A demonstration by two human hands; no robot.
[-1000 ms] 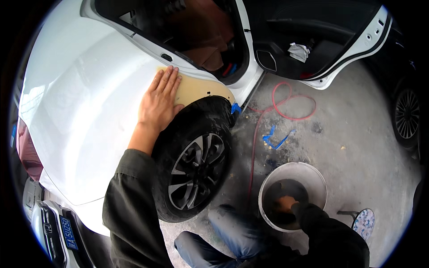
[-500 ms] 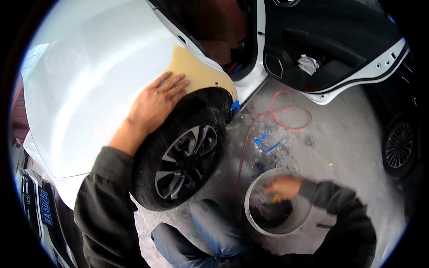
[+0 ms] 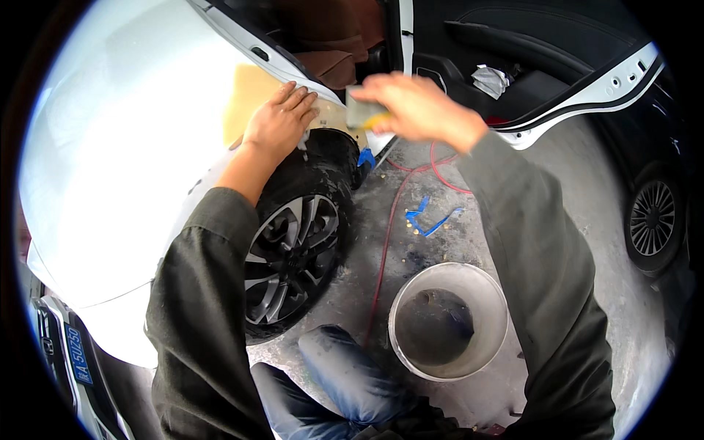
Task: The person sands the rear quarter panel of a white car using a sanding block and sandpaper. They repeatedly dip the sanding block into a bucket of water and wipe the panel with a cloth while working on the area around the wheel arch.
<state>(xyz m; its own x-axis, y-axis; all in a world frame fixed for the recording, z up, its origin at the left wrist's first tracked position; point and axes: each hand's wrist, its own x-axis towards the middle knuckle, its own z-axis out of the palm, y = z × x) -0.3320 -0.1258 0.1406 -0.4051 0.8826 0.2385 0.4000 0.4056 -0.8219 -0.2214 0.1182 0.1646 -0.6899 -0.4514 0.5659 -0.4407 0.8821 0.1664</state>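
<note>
My left hand lies with its fingers stretched out on the white car's rear fender, over the wheel arch. Beneath and beside it is a tan filler patch in the white paint. My right hand grips a blurred sanding block, pale grey with a yellow part, at the patch's door-side end. Whether the block touches the panel I cannot tell. Below the arch stands the black tyre with its alloy wheel. A whitish bucket with dark water stands on the floor near my knees.
The open rear door spreads out at the upper right, with crumpled paper in its pocket. A red hose and blue tape scraps lie on the concrete. Blue tape hangs by the sill. A dark car's wheel stands far right.
My right hand has come up out of the bucket to the fender with the block. My left hand has slid right along the arch, and the view has shifted.
</note>
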